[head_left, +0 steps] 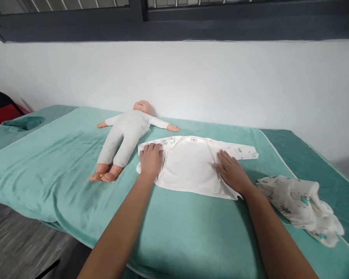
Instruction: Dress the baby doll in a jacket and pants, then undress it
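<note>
A white long-sleeved baby shirt (192, 170) lies spread on the green bed cover, with its printed sleeves stretched to both sides. My left hand (151, 159) rests on its left sleeve near the armpit, fingers bent downward against the cloth. On the shirt's right side, by the other armpit, my right hand (232, 172) lies flat with its fingers extended. Behind and left of the shirt, a baby doll (130, 126) in a white body lies on its back, arms out, its head toward the wall.
A crumpled white printed cloth (302, 205) lies right of my right forearm. The green cover (197, 228) drapes over the bed's front edge. Beyond it rise a white wall (221, 85) and a dark window frame (192, 27). A red and black bag (2, 110) is at far left.
</note>
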### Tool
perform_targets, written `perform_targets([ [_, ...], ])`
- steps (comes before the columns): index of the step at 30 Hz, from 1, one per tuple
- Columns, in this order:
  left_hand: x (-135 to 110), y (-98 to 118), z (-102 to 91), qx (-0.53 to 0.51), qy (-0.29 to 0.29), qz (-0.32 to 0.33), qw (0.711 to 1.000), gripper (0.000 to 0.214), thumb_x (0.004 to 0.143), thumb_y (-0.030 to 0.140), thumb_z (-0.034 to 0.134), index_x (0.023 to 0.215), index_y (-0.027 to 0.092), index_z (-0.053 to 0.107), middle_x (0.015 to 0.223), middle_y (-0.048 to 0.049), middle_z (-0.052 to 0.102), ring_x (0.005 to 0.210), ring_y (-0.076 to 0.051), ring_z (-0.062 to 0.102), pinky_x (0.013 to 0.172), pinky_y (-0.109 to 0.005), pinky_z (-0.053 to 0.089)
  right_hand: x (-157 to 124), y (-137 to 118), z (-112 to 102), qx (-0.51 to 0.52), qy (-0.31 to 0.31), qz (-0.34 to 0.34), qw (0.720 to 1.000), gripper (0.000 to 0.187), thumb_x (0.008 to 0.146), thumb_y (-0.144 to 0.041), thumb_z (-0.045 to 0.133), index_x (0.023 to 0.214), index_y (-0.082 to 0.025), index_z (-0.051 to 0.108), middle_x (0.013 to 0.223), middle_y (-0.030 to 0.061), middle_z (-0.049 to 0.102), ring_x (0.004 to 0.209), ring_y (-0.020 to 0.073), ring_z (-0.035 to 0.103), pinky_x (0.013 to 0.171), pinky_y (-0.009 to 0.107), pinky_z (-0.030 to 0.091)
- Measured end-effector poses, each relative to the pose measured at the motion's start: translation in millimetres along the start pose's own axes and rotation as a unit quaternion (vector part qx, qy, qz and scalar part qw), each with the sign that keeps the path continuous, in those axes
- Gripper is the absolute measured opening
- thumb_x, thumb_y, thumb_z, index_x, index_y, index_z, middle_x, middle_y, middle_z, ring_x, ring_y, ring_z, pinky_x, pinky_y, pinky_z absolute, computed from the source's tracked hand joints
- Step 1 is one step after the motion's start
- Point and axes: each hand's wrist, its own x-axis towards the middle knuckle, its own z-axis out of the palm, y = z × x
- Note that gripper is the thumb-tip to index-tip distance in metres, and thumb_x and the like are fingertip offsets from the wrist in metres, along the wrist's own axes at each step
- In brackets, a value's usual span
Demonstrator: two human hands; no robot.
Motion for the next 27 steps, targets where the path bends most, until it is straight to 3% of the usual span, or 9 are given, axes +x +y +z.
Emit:
perform_targets([
  [5,15.5,5.7,3.5,-0.059,0.011,0.01,0.998,0.027,0.1,0.032,0.043,0.106,0.022,0.068,0.112,-0.0082,0.072,0.105,-0.026,0.063,0.083,-0.037,0.042,-12.7,-2.8,-11.3,0.009,-0.042,0.022,0.999,0.069,0.1,-0.056,0.029,0.151,-0.013,0.04,0.163,0.017,0.028,0.153,0.031,0.022,0.122,0.052,0.027],
  [9,19.0,5.8,5.3,-0.109,0.021,-0.03,0.993,0.039,0.102,0.045,0.037,0.092,0.022,0.067,0.095,-0.0085,0.074,0.089,-0.024,0.066,0.07,-0.031,0.037,-10.5,-46.4,-31.5,0.036,-0.026,0.04,0.998,0.064,0.096,-0.051,0.044,0.148,-0.013,0.045,0.16,0.019,0.035,0.151,0.0375,0.026,0.121,0.057,0.026],
  [11,19.2,5.2,6.6,-0.124,0.025,-0.049,0.991,0.04,0.101,0.047,0.037,0.093,0.022,0.068,0.09,-0.0086,0.074,0.087,-0.025,0.066,0.069,-0.031,0.036,3.8,-82.1,-33.6,0.125,0.006,0.005,0.992,0.061,0.095,-0.048,0.048,0.148,-0.018,0.044,0.155,0.0152,0.044,0.144,0.0319,0.041,0.118,0.051,0.035],
  [13,19.3,4.5,7.5,-0.15,0.038,-0.057,0.986,0.037,0.101,0.046,0.039,0.1,0.023,0.068,0.092,-0.0081,0.075,0.088,-0.025,0.066,0.07,-0.03,0.037,28.6,-118.2,-25.2,0.254,-0.002,0.011,0.967,0.056,0.095,-0.044,0.05,0.147,-0.024,0.045,0.144,0.0114,0.056,0.122,0.0258,0.061,0.105,0.044,0.049],
  [17,19.1,2.3,8.2,-0.219,0.047,-0.055,0.973,0.03,0.099,0.041,0.045,0.11,0.023,0.066,0.087,-0.0046,0.073,0.083,-0.022,0.066,0.072,-0.029,0.04,88.5,-163.0,11.6,0.421,0.019,0.05,0.905,0.054,0.089,-0.028,0.055,0.142,-0.021,0.05,0.107,0.0055,0.071,0.09,0.0177,0.069,0.09,0.035,0.054],
  [20,18.0,0.5,7.5,-0.26,0.042,-0.037,0.964,0.027,0.097,0.038,0.047,0.11,0.022,0.065,0.083,-0.0028,0.071,0.079,-0.02,0.066,0.072,-0.028,0.042,115.2,-165.7,33.0,0.502,0.061,0.042,0.862,0.064,0.087,-0.028,0.056,0.149,-0.024,0.042,0.081,-0.0037,0.067,0.071,0.0134,0.063,0.08,0.03,0.054],
  [21,17.4,0.3,7.1,-0.273,0.043,-0.028,0.961,0.026,0.097,0.037,0.047,0.11,0.022,0.064,0.083,-0.0024,0.071,0.078,-0.02,0.065,0.072,-0.028,0.042,118.8,-162.8,36.5,0.523,0.063,0.035,0.849,0.061,0.086,-0.03,0.057,0.146,-0.024,0.045,0.078,-0.0051,0.066,0.066,0.0125,0.061,0.076,0.029,0.054],
  [24,14.5,1.5,5.0,-0.296,0.045,0.001,0.954,0.025,0.096,0.035,0.048,0.111,0.022,0.063,0.083,-0.0012,0.071,0.075,-0.018,0.064,0.07,-0.027,0.042,119.9,-151.5,38.4,0.559,0.04,0.021,0.828,0.03,0.085,-0.038,0.06,0.11,-0.022,0.067,0.075,-0.0041,0.065,0.06,0.0109,0.057,0.069,0.027,0.051],
  [27,8.2,5.1,1.4,-0.253,0.038,0.017,0.966,0.025,0.096,0.035,0.05,0.113,0.023,0.063,0.085,-0.001,0.072,0.074,-0.017,0.065,0.068,-0.026,0.041,118.6,-143.6,35.4,0.566,0.068,0.03,0.821,0.02,0.086,-0.04,0.057,0.088,-0.022,0.063,0.078,-0.002,0.067,0.061,0.0111,0.058,0.066,0.026,0.049],
])
